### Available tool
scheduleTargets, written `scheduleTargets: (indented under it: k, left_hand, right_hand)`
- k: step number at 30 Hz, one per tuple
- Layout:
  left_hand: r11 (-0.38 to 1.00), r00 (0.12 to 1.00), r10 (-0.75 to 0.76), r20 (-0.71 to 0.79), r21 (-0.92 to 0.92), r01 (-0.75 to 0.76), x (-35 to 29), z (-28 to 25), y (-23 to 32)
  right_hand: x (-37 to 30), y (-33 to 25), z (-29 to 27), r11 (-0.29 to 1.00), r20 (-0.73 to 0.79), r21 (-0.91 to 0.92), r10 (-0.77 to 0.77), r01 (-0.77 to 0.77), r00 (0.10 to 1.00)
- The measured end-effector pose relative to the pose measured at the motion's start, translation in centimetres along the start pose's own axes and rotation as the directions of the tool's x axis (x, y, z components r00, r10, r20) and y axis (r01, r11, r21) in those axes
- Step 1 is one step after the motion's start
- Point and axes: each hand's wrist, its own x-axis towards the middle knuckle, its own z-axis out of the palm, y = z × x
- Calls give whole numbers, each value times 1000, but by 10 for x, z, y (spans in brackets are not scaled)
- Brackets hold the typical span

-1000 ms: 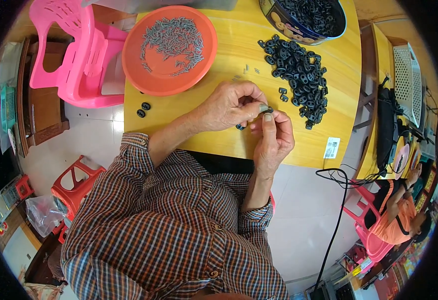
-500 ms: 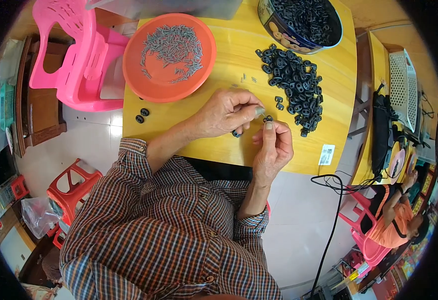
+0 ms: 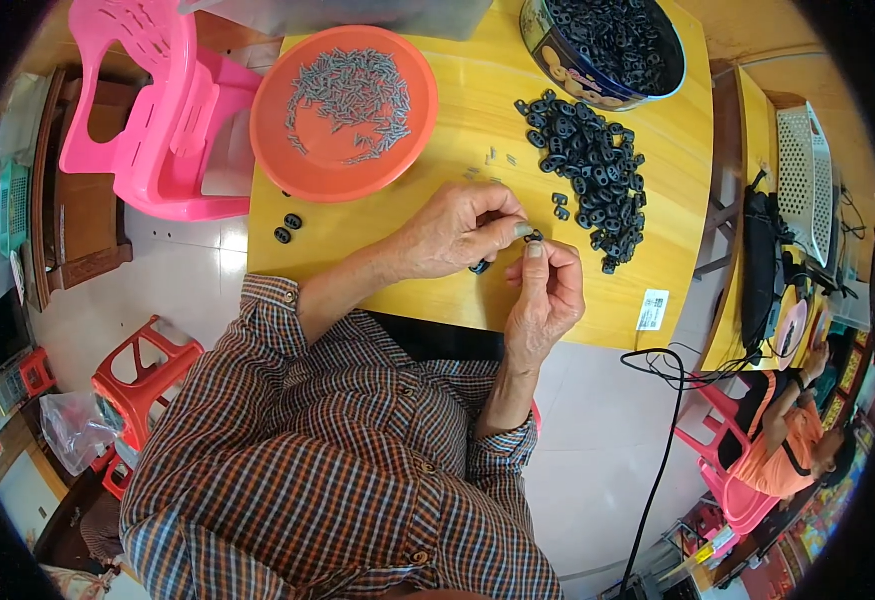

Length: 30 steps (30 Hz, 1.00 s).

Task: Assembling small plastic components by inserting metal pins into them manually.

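My right hand [image 3: 546, 295] pinches a small black plastic piece [image 3: 535, 236], which looks like a two-hole cord lock, between thumb and finger. Against that piece, the thumb and finger of my left hand [image 3: 458, 232] are pressed together. A thin grey metal piece showed at these fingertips a moment ago; it is now mostly hidden. Under my left hand another black piece [image 3: 480, 267] lies on the table. Several black two-hole pieces form a heap [image 3: 588, 165] beyond my right hand. An orange-red plate [image 3: 273, 150] with small grey metal pieces [image 3: 353, 95] stands at the far left.
A round tin [image 3: 568, 75] full of black pieces stands at the back right of the yellow table [image 3: 388, 295]. Loose grey pieces [image 3: 493, 157] and two black pieces [image 3: 288, 228] lie apart. Left is a pink chair [image 3: 183, 150]; a person [image 3: 783, 440] sits at far right.
My left fingertips have closed in on the black piece in my right hand, covering the thin grey piece seen before. The view has shifted slightly.
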Motion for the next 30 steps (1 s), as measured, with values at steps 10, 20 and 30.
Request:
scheduleTargets:
  k: [10, 20, 30]
  left_hand:
    - [995, 998, 66, 10, 71, -66, -1, -1, -2]
    - [998, 998, -61, 32, -32, 62, -2, 0, 3]
    - [992, 990, 74, -121, 112, -61, 2, -7, 7]
  right_hand:
    - [-2, -7, 2, 985, 6, 77, 156, -156, 988]
    - [0, -1, 2, 958, -20, 227, 187, -178, 982]
    - [-5, 7, -7, 967, -84, 234, 122, -99, 989]
